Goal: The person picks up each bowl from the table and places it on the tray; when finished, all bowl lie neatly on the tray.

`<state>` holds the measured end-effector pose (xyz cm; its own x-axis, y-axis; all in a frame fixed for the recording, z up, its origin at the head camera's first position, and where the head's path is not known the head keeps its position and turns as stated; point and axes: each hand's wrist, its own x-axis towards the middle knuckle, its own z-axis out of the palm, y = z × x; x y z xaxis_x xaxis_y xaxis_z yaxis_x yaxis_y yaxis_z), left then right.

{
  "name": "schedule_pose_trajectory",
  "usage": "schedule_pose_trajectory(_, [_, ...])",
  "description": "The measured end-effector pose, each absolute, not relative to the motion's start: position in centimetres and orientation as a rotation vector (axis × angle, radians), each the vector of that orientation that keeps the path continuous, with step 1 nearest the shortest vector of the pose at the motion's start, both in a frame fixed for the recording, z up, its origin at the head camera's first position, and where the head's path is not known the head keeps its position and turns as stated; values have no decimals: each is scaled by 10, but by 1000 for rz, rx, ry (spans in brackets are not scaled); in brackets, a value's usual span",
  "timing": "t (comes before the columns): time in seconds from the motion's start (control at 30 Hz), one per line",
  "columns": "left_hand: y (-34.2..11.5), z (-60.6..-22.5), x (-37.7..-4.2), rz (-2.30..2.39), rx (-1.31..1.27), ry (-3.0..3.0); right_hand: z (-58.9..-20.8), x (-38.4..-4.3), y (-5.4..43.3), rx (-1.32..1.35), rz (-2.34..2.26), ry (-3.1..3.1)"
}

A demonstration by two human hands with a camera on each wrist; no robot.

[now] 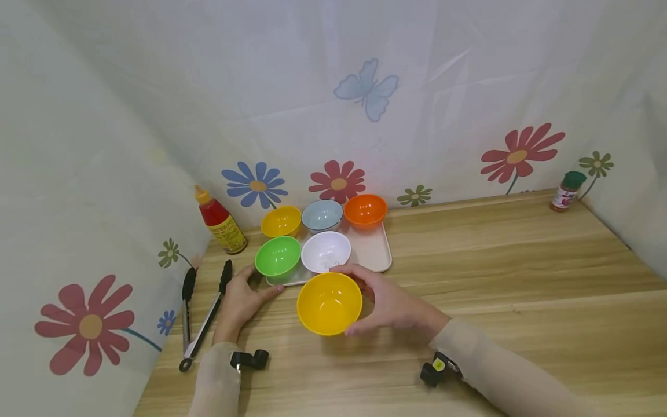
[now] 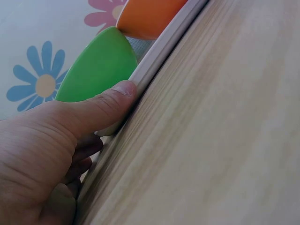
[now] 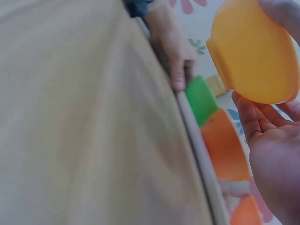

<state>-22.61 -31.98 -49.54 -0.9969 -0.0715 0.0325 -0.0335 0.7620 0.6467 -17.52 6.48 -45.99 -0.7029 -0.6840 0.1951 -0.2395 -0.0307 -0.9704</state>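
My right hand (image 1: 396, 301) grips a yellow bowl (image 1: 329, 304) by its side, thumb near and fingers behind. In the head view the bowl is in front of the tray; the right wrist view shows it raised and tilted. At the front left corner of a pale tray (image 1: 384, 249), my left hand (image 1: 242, 298) holds the edge, its thumb (image 2: 112, 101) along the rim. Beside that hand is a green bowl (image 1: 278, 256). Also on the tray are a white-inside bowl (image 1: 326, 252), another yellow bowl (image 1: 281, 222), a grey-blue bowl (image 1: 322, 215) and an orange bowl (image 1: 366, 211).
Black-tipped tongs (image 1: 204, 324) lie spread to the left of my left arm. A red sauce bottle (image 1: 221, 223) with a yellow cap stands behind them. Far right, a small green-capped jar (image 1: 568, 191) stands near the back curtain. The wooden table (image 1: 521, 278) extends to the right.
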Motion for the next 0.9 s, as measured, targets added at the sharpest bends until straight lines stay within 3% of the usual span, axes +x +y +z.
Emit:
schedule_pose_trajectory(0.5, [-320,-493,-225,-1057,100,-2905,-416,-203,114,-962,-1990,2125])
schedule_pose_trajectory(0.9, [-321,-493,-226,-1048,76,-2890,-412,-219,140,-819,-2040,2300])
